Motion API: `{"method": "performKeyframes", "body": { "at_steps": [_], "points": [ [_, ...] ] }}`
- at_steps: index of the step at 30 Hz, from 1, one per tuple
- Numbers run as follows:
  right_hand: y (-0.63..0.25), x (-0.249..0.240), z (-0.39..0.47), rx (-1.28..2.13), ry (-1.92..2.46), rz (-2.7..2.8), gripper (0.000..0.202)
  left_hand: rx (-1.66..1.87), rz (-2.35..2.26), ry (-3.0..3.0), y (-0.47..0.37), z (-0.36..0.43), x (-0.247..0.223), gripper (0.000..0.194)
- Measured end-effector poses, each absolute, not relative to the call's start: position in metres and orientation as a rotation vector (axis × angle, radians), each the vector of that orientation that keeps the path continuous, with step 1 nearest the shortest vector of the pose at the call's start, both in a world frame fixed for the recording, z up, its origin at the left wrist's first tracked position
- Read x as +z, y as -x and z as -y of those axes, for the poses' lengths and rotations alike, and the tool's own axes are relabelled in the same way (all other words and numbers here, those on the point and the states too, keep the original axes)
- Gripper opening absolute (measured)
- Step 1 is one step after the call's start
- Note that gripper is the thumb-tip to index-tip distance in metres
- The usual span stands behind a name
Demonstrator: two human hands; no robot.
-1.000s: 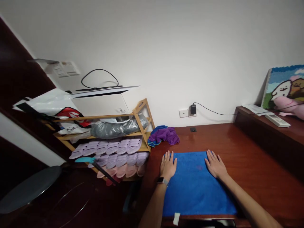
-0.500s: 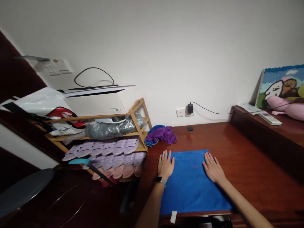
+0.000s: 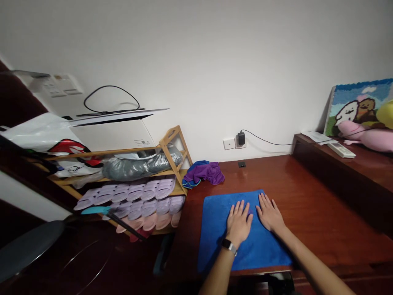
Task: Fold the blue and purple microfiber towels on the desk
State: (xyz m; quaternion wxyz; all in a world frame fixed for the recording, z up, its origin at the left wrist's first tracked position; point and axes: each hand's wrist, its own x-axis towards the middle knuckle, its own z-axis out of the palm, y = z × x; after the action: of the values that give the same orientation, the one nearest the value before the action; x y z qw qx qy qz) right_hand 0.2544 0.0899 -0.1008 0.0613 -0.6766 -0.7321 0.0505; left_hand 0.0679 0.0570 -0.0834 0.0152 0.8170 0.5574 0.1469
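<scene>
**On the glossy red-brown wooden desk (image 3: 328,205): L hand (image 3: 239,225) & R hand (image 3: 270,216) palms down at bright-blue rectangular cloth (image 3: 211,235)**

I'm on remote via head cam, & I've got the cloth spread flat at the desk's front edge. L hand's out on its middle, a bit right of ctr, fingers straight & slightly apart, nothing clamped. R hand's flat too, lying along the cloth's right edge w/ fingertips nr the far right corner; fingers extended, no grip on anything. Hands are close, not touching. L wrist wears a dark-faced smartwatch w/ grey band (image 3: 229,246).

Past the cloth's far left corner I see a crumpled purple-and-blue fabric bundle (image 3: 209,173), next to a light wooden rack (image 3: 172,166) w/ pale-purple plastic clogs (image 3: 165,188). Back wall: black plug-in charger (image 3: 241,138), thin cable running right. Far R, on the raised ledge: white remote control (image 3: 341,149) nr a pink plush toy (image 3: 367,135).
</scene>
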Motion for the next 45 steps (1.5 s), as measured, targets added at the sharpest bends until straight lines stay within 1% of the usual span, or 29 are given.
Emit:
{"method": "performKeyframes", "body": {
  "at_steps": [5,8,10,13,18,21,24,26,30,32,35,41,45],
  "points": [
    [-0.253,-0.095,-0.092,0.168,2.064,2.22,0.071,0.358,-2.087,-2.442,0.037,-0.036,-0.09,0.057],
    [-0.253,-0.089,-0.088,0.169,2.061,2.209,0.071,0.353,-2.194,-2.407,0.066,-0.024,-0.093,0.057],
    [-0.255,-0.091,-0.075,0.116,2.043,2.197,0.072,0.356,-2.214,-2.406,0.067,-0.02,-0.093,0.057],
    [-0.266,-0.107,-0.039,0.036,1.991,2.177,0.074,0.379,-2.222,-2.411,0.059,-0.019,-0.094,0.057],
    [-0.283,-0.136,0.017,0.068,1.946,2.116,0.075,0.439,-2.215,-2.407,0.06,-0.022,-0.093,0.057],
    [-0.284,-0.135,0.025,0.064,1.945,2.106,0.073,0.461,-2.226,-2.405,0.062,-0.021,-0.086,0.055],
    [-0.281,-0.128,0.024,0.061,1.949,2.114,0.071,0.493,-2.221,-2.416,0.042,-0.011,-0.075,0.052],
    [-0.282,-0.125,0.023,0.059,1.944,2.133,0.071,0.514,-2.088,-2.475,0.011,0.0,-0.07,0.051],
    [-0.285,-0.126,0.025,0.056,1.914,2.165,0.07,0.578,-1.678,-2.587,-0.059,0.024,-0.07,0.052],
    [-0.286,-0.128,0.025,0.061,1.918,2.164,0.07,0.586,-1.591,-2.582,-0.074,0.03,-0.072,0.054],
    [-0.286,-0.129,0.025,0.062,1.938,2.169,0.071,0.55,-1.651,-2.544,-0.056,0.034,-0.078,0.058],
    [-0.284,-0.13,0.025,0.021,1.97,2.161,0.072,0.443,-2.023,-2.42,0.034,0.047,-0.093,0.061],
    [-0.287,-0.136,0.027,0.002,1.962,2.166,0.072,0.422,-2.099,-2.393,0.054,0.056,-0.098,0.062]
  ]
}}
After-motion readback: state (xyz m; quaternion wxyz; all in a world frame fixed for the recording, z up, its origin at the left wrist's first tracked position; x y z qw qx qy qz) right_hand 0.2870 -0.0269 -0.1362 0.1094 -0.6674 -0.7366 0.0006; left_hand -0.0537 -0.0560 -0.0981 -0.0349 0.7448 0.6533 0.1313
